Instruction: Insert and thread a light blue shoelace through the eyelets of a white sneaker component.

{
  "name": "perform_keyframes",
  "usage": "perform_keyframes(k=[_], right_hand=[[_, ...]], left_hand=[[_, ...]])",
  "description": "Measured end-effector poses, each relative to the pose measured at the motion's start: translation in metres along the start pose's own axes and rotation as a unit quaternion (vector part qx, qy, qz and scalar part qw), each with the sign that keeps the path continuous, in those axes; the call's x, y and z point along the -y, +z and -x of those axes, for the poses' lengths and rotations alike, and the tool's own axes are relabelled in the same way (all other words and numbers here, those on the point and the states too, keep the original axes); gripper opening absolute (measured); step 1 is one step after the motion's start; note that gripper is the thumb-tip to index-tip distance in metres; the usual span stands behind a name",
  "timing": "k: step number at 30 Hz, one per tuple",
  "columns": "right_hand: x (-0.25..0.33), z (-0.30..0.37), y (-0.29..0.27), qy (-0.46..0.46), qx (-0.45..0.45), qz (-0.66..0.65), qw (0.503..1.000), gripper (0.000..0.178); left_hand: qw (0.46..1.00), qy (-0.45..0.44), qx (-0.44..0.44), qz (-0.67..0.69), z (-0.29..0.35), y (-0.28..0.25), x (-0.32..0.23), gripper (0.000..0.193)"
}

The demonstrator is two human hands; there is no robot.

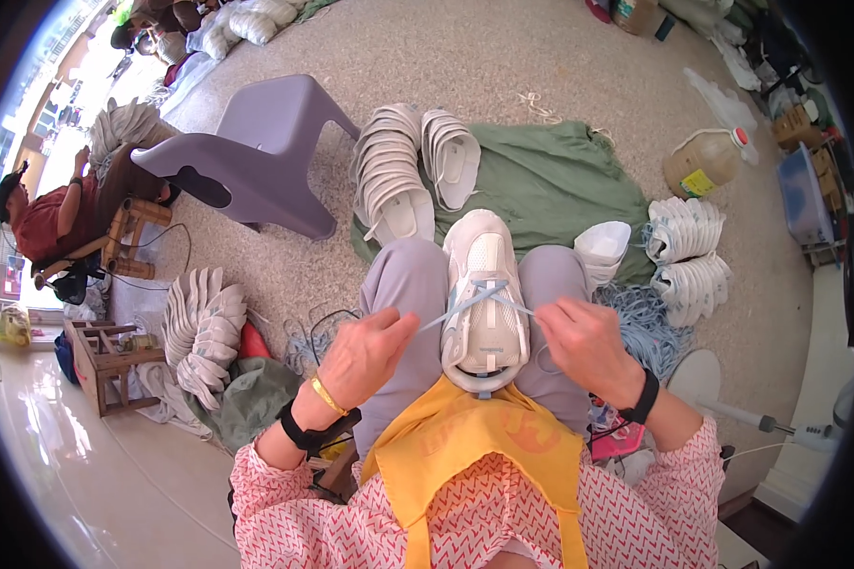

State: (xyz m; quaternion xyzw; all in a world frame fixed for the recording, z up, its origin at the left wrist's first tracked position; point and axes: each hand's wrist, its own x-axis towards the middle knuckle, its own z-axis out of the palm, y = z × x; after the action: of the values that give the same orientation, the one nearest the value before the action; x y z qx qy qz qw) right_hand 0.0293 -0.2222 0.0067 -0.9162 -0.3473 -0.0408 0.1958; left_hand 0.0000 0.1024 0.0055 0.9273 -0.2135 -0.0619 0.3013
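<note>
A white and pale-grey sneaker (pixel 484 332) rests between my thighs, toe pointing away from me. Its light blue shoelace (pixel 462 306) crosses over the tongue, and the two ends stretch out to either side. My left hand (pixel 362 356) is closed, pinching one end to the left of the sneaker. On the other side my right hand (pixel 584 343) is closed on the opposite end, thumb and fingers together. Both hands are held apart, with the lace pulled fairly straight between them. A yellow apron (pixel 474 431) covers my lap just below the heel.
Stacked shoe uppers (pixel 389 180) lie on a green cloth (pixel 550 175) ahead, with more uppers (pixel 685 261) at right beside blue laces (pixel 650 327). A purple plastic chair (pixel 275 142) and another pile of uppers (pixel 204 332) are at left. A person (pixel 57 213) sits farther left.
</note>
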Motion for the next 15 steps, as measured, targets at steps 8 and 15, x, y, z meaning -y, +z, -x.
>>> perform_keyframes(k=[8, 15], right_hand=[[-0.023, 0.047, -0.029, 0.128, -0.105, 0.012, 0.986, 0.012], [-0.012, 0.048, -0.038, 0.231, -0.071, -0.167, 0.956, 0.015]], left_hand=[[0.998, -0.039, -0.033, -0.022, 0.022, -0.004, 0.002, 0.010], [0.991, -0.056, -0.026, 0.117, 0.010, -0.011, -0.014, 0.016]])
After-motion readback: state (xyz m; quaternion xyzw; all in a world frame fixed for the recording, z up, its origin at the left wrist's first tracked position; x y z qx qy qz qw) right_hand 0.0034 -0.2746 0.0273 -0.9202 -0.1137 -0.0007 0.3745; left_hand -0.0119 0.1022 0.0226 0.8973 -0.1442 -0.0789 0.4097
